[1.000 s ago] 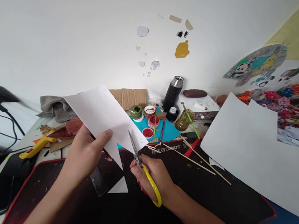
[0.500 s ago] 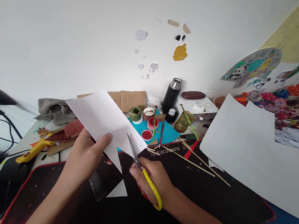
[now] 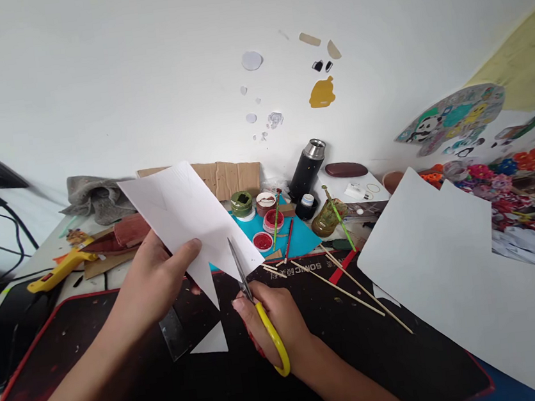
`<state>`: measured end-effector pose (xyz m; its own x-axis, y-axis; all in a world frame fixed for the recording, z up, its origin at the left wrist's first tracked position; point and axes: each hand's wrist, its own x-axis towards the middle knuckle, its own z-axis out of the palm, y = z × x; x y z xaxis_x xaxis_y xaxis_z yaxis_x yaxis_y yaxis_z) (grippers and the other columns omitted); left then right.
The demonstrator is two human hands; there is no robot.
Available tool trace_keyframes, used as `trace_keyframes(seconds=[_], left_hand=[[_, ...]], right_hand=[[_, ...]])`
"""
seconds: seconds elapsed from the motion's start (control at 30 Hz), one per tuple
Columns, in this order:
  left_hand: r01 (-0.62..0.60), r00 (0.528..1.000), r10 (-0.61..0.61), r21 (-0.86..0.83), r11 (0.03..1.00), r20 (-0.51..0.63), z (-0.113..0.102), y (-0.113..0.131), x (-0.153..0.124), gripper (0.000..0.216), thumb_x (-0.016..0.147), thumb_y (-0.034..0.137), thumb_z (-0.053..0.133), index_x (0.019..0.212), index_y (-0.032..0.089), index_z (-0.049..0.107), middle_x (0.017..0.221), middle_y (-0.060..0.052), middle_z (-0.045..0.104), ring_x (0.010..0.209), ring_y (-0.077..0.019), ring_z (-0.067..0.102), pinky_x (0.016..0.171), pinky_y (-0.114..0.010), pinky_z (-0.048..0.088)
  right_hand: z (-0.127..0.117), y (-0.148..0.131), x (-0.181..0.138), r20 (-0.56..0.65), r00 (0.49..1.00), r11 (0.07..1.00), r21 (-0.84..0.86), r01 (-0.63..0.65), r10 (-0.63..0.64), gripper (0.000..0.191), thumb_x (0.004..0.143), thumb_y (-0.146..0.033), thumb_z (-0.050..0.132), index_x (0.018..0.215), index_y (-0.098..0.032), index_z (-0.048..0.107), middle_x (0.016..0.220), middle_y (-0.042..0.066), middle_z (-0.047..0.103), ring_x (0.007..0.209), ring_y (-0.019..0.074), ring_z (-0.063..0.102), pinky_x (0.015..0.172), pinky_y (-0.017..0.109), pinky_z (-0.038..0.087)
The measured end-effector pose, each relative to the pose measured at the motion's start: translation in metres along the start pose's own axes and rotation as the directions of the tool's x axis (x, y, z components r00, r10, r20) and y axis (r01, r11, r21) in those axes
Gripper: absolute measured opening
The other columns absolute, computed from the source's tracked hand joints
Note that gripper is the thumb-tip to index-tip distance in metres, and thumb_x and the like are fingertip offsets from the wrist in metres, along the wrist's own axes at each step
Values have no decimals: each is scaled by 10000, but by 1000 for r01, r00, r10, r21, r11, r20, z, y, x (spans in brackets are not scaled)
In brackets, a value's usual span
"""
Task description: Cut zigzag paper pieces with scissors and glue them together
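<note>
My left hand (image 3: pixel 154 281) pinches a white sheet of paper (image 3: pixel 179 207) and holds it up above the black desk mat (image 3: pixel 124 384). The sheet has pointed notches cut into its lower edge. My right hand (image 3: pixel 276 318) grips yellow-handled scissors (image 3: pixel 255 305), whose blades point up into the paper's lower right edge. A small white triangle offcut (image 3: pixel 211 341) lies on the mat below the sheet, next to a metal ruler (image 3: pixel 173 330).
A large white sheet (image 3: pixel 455 282) covers the right of the desk. Thin wooden sticks (image 3: pixel 350 291) lie on the mat. Paint pots (image 3: pixel 262 217), brushes, a black flask (image 3: pixel 307 170), cardboard (image 3: pixel 228 176), a yellow glue gun (image 3: pixel 63 269) and a grey cloth (image 3: pixel 96 197) crowd the back.
The view has shifted slightly since a second ago. Both hands, the paper and the scissors hold almost the same pose.
</note>
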<state>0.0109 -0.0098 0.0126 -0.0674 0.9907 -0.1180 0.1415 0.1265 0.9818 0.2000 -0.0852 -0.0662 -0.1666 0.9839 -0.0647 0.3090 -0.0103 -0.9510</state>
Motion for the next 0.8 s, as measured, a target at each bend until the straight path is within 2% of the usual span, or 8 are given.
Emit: trace_keyframes(seconds=[0.2,0.4,0.63,0.8], left_hand=[[-7,1000,7,19,1000,11,1,2,-1,380,755,439,779,991,184,625,628,10,732,441,-202,641,345,-280,508],[-14,1000,14,12,1000,-11,1,6,-4,413,727,452,786,999,192,618,625,9,735,431,-213,645,336,-295,511],[-31,999,31,-3,1000,-10,4,6,-3,404,757,469,789,1005,201,616,628,15,728,424,-219,651,344,-310,520],[-23,1000,23,-20,1000,-14,3,1,-3,417,745,441,801,1032,194,626,652,4,741,436,-224,649,324,-311,511]], right_hand=[[-1,-1,1,-27,999,999,-7,33,-33,326,1022,-457,644,792,-235,578,575,-45,525,518,137,500,532,256,367],[0,-2,1,-43,998,999,-18,45,-46,376,1012,-426,671,728,-237,512,611,-35,554,562,142,546,567,258,382],[0,-3,0,-47,998,999,-18,34,-35,443,1008,-434,669,700,-249,411,595,-50,482,546,127,447,533,259,319],[-1,-6,0,-33,999,1000,-20,15,-16,434,1009,-452,639,704,-254,404,580,-55,447,538,126,422,530,263,315]])
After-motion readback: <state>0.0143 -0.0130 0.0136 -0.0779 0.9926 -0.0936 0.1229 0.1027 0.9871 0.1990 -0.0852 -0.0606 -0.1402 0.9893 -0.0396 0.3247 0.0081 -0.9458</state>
